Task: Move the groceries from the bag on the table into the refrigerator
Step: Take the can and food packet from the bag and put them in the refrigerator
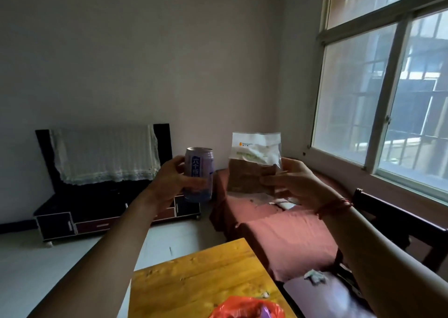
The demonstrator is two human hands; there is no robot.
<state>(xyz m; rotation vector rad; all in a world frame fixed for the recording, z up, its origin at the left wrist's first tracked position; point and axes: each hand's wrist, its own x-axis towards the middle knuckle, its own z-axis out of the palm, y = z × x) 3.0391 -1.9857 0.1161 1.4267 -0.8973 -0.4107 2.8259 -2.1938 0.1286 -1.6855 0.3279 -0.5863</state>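
Note:
My left hand (171,179) grips a pale purple drink can (198,172) upright, held up at chest height in front of me. My right hand (294,183) pinches the lower right corner of a clear plastic packet (254,162) with a sandwich inside, white at the top and brown below. Both items are raised above the floor, side by side and apart. An orange plastic bag (244,308) lies on the yellow wooden table (194,276) at the bottom edge, only its top showing. No refrigerator is in view.
A black TV stand (80,220) with a lace-covered screen (106,153) stands against the far wall at left. A sofa with a red-brown cover (278,235) runs under the window (383,94) at right. A dark wooden chair (400,220) is beside my right arm.

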